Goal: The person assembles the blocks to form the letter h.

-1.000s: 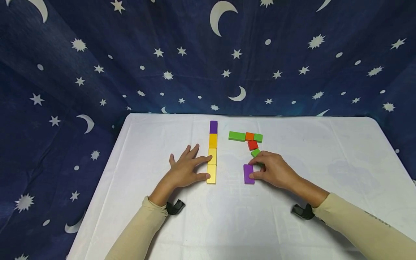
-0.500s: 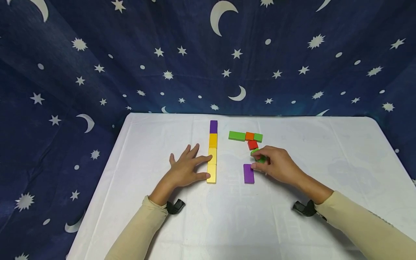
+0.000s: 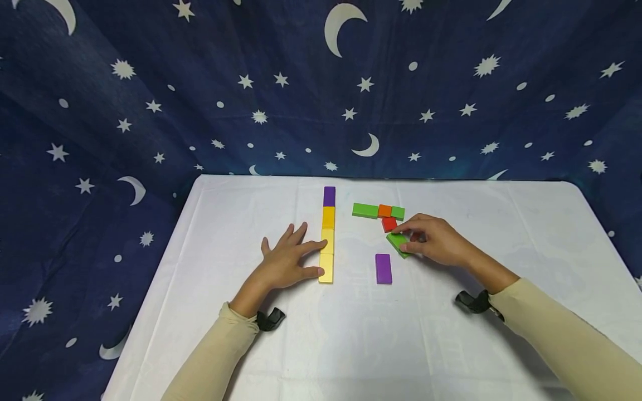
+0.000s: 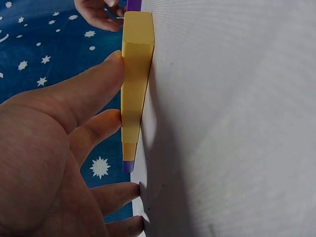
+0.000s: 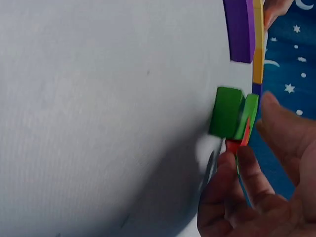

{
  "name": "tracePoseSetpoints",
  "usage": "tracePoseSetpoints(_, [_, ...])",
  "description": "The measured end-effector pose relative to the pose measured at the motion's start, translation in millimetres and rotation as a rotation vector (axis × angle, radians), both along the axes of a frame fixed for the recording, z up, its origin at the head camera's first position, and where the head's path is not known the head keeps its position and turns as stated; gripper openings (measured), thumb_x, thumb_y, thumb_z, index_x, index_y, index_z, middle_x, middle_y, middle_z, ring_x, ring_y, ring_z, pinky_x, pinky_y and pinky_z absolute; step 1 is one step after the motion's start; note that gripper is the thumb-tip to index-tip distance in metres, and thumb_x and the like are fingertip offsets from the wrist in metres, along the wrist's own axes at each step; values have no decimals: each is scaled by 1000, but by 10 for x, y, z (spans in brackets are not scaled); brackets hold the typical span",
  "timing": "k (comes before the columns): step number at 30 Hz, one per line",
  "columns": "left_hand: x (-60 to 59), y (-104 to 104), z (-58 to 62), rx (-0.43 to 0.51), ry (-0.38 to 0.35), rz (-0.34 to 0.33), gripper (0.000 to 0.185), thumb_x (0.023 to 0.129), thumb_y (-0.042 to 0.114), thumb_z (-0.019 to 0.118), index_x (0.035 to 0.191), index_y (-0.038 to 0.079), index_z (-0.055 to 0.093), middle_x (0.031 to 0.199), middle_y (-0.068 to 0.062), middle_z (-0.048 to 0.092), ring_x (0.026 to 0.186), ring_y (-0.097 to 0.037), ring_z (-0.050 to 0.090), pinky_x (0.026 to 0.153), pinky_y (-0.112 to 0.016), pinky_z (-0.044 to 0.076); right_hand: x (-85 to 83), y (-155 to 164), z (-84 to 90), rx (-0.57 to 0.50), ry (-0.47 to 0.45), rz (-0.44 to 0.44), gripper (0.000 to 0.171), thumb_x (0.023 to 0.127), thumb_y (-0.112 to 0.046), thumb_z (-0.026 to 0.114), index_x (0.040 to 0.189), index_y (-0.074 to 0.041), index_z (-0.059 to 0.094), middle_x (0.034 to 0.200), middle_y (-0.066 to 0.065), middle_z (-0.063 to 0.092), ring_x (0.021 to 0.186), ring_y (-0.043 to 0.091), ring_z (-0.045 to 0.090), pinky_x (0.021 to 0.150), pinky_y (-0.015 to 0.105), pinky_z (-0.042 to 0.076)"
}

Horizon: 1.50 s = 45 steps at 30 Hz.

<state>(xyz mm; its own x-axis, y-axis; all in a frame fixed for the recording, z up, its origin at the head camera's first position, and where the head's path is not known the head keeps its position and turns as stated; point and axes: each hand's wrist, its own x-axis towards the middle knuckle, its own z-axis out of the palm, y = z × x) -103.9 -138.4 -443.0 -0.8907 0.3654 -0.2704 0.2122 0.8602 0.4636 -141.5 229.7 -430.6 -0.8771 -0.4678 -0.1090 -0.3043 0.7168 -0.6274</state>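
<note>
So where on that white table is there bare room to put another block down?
The table is bare left of the left hand, right of the right hand, and along the near edge. It is crowded between the yellow row, purple block and green block.

A table [image 3: 210, 312] covered with a white cloth [image 3: 501, 223] fills the near part of the scene. Behind it and along the left side hangs a dark blue curtain [image 3: 150, 83] printed with white stars and crescent moons. The light is even, with soft shadows on the cloth.
</note>
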Motion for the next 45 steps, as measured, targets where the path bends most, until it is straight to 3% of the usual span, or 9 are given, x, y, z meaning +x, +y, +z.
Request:
tracePoseSetpoints(4, [2,-4,-11,0,-2,2,64,86,56,74,145,42,56,172,-6,18,160,-37,7,110,-84,-5,-52,13,-42,-2,-52,23,43,84,-17,85,126,-17,74,107,3,66,91,16,58,79,29,50])
tracePoseSetpoints(11, [-1,-2,-18,0,6,-6,64,87,56,74,146,42,55,172,-7,18,160,-37,7,109,-85,-4,-64,23,-61,29,-28,57,51,83,-18,85,131,-16,69,105,3,63,89,17,56,78,30,49])
tracePoseSetpoints(20, [-1,-6,-12,-9,9,-1,64,87,56,74,146,42,55,172,-6,18,160,-37,7,109,-85,-4,-40,32,-27,33,-56,28,49,80,-19,88,121,-16,61,96,0,63,89,17,57,79,30,50])
tracePoseSetpoints(27, [-3,4,-16,-9,4,-1,64,86,55,75,146,42,55,172,-6,18,160,-37,7,109,-84,-4,-23,15,-50,-90,-136,-128,43,85,-24,85,122,-18,63,110,8,65,90,22,60,80,34,51])
tracePoseSetpoints(34, [-1,1,-6,-6,1,0,64,86,56,74,146,43,55,172,-6,18,160,-37,7,109,-85,-4,-16,-83,-54,-283,-347,-289,47,92,-18,77,134,-11,58,129,19,57,106,29,62,80,32,61])
tracePoseSetpoints(38, [-1,0,-6,-1,-1,-4,64,87,56,74,146,43,54,172,-6,17,160,-37,7,109,-85,-4,-19,-152,-65,-416,-453,-344,49,94,-9,73,138,-5,54,127,21,50,102,26,61,81,35,63])
tracePoseSetpoints(45, [1,-3,-5,-5,1,-1,64,87,56,74,146,43,55,172,-6,17,160,-37,7,109,-85,-4,-30,-255,-86,-516,-492,-374,52,93,-6,74,140,-2,51,119,16,51,92,16,65,81,36,63])
